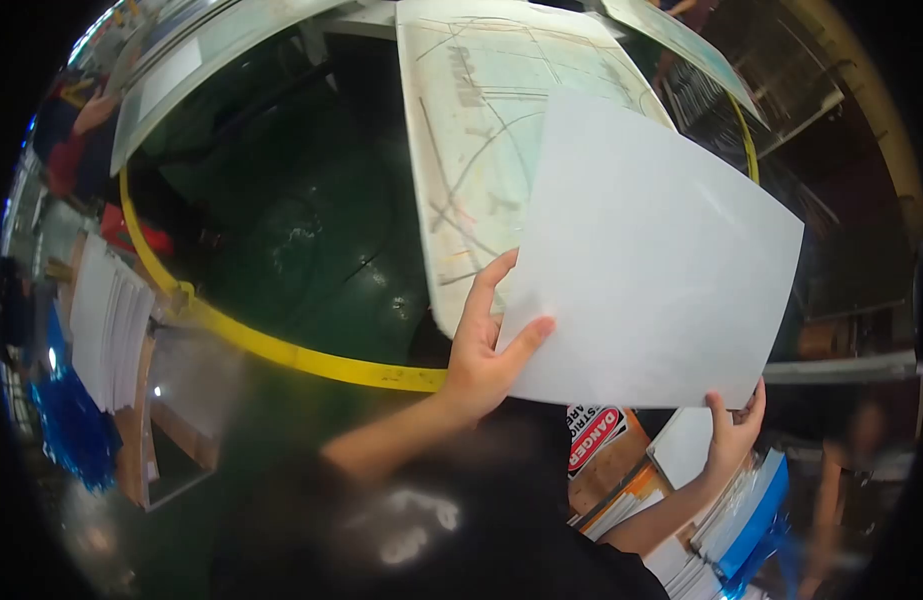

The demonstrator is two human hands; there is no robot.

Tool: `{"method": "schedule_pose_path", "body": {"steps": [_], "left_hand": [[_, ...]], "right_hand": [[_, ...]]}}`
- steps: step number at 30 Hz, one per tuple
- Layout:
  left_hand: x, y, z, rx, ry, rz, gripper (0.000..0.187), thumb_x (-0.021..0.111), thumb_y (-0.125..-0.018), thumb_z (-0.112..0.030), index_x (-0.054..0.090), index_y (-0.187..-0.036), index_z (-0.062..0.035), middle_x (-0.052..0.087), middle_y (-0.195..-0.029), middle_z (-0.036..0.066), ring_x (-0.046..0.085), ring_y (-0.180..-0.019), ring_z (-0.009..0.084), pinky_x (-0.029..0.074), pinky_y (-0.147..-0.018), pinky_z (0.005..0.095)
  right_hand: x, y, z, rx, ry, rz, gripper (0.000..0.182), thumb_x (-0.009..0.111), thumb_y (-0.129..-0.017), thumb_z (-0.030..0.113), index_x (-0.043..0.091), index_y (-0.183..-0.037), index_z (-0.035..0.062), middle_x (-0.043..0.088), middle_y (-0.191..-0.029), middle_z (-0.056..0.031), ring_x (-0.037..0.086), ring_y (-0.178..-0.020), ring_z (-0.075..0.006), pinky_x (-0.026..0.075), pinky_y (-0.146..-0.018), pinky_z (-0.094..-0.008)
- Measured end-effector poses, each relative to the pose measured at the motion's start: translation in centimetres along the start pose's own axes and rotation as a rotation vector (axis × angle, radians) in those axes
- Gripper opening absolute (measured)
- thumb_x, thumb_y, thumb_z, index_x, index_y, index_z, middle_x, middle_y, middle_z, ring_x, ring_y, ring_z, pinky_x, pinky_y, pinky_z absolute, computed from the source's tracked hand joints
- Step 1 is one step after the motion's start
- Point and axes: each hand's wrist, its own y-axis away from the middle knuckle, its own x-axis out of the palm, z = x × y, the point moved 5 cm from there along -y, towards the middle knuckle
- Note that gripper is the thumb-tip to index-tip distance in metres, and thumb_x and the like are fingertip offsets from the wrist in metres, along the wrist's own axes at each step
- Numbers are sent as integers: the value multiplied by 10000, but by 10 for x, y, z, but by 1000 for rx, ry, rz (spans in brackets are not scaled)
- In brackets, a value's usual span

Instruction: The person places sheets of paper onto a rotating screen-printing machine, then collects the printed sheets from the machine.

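Note:
A large blank white sheet (661,250) is held up in front of me, tilted. My left hand (486,345) grips its left edge, with the thumb on the near face and the fingers partly behind. At the lower right corner, my right hand (736,430) pinches the bottom edge; some of its fingers are hidden behind the sheet. Beyond the sheet lies a long pale board (481,150) with dark scribbled lines and worn marks, partly covered by it in my view.
A curved yellow rail (311,360) runs around a dark green floor (301,240). Stacks of white sheets (106,320) stand at the left beside blue plastic (71,425). A red danger sign (596,438) and more stacked sheets are at lower right. Another person's hand (94,110) shows at upper left.

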Motion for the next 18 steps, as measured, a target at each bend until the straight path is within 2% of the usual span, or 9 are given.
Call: {"method": "schedule_pose_path", "body": {"steps": [3,4,7,10,13,14,17,18], "left_hand": [[-29,-35,-12,232,-609,127,710,640,-856,-149,236,-1429,-32,488,-1307,207,524,-1164,273,385,-991,356],[-45,-49,-9,143,-683,205,870,704,-791,-321,210,-1447,-33,381,-1385,271,345,-1314,376,269,-1062,478],[-104,-90,-12,347,-1360,272,928,698,-731,-518,311,-1411,-19,299,-1426,286,104,-1382,444,139,-1073,586],[-144,-130,-21,324,-1471,259,1004,684,-636,-662,412,-1363,-25,199,-1470,278,-107,-1365,484,-3,-1034,667],[-179,-160,-31,271,-1642,254,1036,677,-584,-713,451,-1346,-48,151,-1486,272,-135,-1341,524,-47,-1014,685],[-189,-166,-33,250,-1661,242,1030,686,-562,-719,471,-1341,-81,122,-1508,232,-175,-1332,524,-77,-971,722],[-214,-177,-34,132,-1796,226,1031,691,-545,-724,481,-1338,-98,119,-1524,181,-225,-1317,520,-99,-929,751],[-221,-180,-31,150,-1782,205,1041,707,-515,-721,491,-1333,-116,103,-1536,141,-259,-1309,508,-133,-898,762]], "right_hand": [[51,-35,-5,-233,262,-63,806,837,-665,143,386,-1301,-60,507,-1246,-161,542,-1068,-205,436,-915,-324],[70,-44,5,-275,395,-131,789,854,-635,193,438,-1256,-58,512,-1229,-174,538,-1081,-239,430,-916,-340],[130,-63,34,-307,487,-62,788,862,-609,273,485,-1220,-51,519,-1196,-188,524,-1100,-283,415,-927,-367],[183,-76,45,-296,434,56,848,864,-579,314,469,-1228,-63,514,-1140,-200,512,-1079,-332,405,-928,-403],[223,-80,65,-299,453,98,872,861,-569,358,470,-1223,-67,507,-1160,-213,512,-1075,-344,408,-924,-409],[235,-82,66,-309,437,88,890,854,-567,392,466,-1224,-66,503,-1170,-217,491,-1099,-351,392,-940,-422],[260,-78,75,-355,474,71,899,852,-566,403,460,-1228,-63,506,-1169,-217,458,-1134,-356,371,-958,-437],[266,-76,76,-374,466,50,908,851,-565,402,452,-1236,-61,504,-1172,-216,432,-1156,-360,355,-970,-444]]}}
